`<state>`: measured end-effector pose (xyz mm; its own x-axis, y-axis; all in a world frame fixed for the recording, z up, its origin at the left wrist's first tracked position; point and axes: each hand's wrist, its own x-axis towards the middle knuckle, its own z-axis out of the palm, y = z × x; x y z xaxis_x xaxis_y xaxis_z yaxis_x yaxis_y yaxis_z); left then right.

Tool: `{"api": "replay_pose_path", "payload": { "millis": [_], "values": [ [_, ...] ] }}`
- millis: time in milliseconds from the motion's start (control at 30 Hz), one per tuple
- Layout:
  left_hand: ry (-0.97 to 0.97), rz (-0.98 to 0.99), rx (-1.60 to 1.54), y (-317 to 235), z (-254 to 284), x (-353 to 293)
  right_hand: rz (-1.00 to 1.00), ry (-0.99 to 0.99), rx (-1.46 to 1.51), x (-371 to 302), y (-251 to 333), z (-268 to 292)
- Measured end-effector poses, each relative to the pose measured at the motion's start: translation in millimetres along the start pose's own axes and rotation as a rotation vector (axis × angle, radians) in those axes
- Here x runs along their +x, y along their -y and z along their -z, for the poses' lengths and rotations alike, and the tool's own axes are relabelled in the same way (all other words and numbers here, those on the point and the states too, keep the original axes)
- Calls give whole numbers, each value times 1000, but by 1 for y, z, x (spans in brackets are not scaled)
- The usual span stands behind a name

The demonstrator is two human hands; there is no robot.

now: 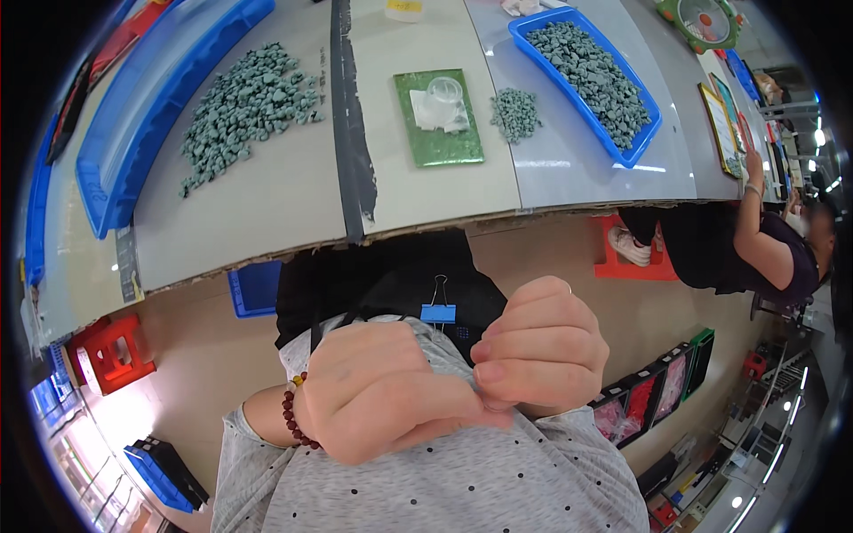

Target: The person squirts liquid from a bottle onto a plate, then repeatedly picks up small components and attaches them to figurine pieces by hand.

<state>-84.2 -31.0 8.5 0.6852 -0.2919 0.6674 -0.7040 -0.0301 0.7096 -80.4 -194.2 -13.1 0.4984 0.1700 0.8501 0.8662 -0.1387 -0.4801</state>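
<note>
Both hands are raised close together in front of my chest, on the near side of the table. My left hand is closed, its back toward the view and a beaded bracelet at the wrist. Its fingertips meet the fingers of my right hand, which is curled into a loose fist. Whatever may be pinched between them is hidden. On the table beyond lies a green mat bearing a small clear round cup and a whitish piece of film. A small heap of grey-green stones sits right of the mat.
A blue tray full of similar stones stands at right; a larger stone pile spreads at left beside a long blue tray. A blue binder clip hangs at my lap. At far right a person sits by the table.
</note>
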Motion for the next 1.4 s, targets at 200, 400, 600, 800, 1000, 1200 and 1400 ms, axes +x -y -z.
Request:
{"api": "replay_pose_path", "payload": {
  "millis": [200, 400, 600, 800, 1000, 1200, 1400],
  "values": [
    [4, -91, 131, -16, -5, -17, -3, 25, 19, -12, 20, 2],
    [68, -214, 261, -23, -4, -24, -76, 52, 118, -16, 28, 2],
    [321, -20, -34, -28, 4, -35, -328, 276, 486, -17, 33, 7],
    [546, 179, -472, -25, 32, -49, -402, 463, 777, -13, 40, -12],
    [155, 199, -269, -24, 55, -68, -319, 395, 330, 9, 51, -43],
    [-161, 97, 56, -12, 73, -78, -14, 451, -120, 34, 43, -70],
    [-250, 169, 199, 13, 96, -76, 53, 600, -178, 62, 12, -95]
  ]
}}
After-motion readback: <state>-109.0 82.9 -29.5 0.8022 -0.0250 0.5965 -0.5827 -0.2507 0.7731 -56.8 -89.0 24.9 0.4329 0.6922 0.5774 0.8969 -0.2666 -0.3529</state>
